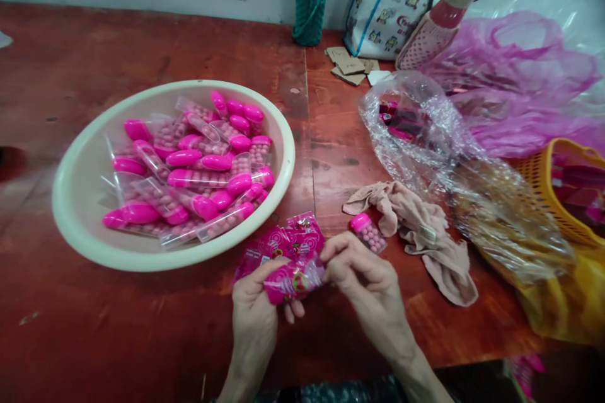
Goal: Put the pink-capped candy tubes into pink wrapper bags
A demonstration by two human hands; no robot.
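Between thumb and fingers, my left hand (255, 315) grips a shiny pink printed wrapper (282, 284) with a clear end. My right hand (366, 283) pinches that wrapper's right end; its fingertips hide the exact grip. Whether anything sits inside the wrapper, I cannot tell. More pink printed wrappers (258, 249) lie on the table just beyond my left hand. A small clear tube of pink beads with a pink cap (371, 236) lies beyond my right hand. To the left, a cream basin (70, 214) holds many similar pink-capped tubes (201, 177).
A crumpled beige cloth (425, 227) lies at right, beside a clear plastic bag (401, 94) with dark pink items. Farther right are a yellow basket (536, 167) and pink bags (520, 75). Along the wall stand a teal-covered bottle (309, 16), a printed bag (378, 12) and another bottle (428, 38).
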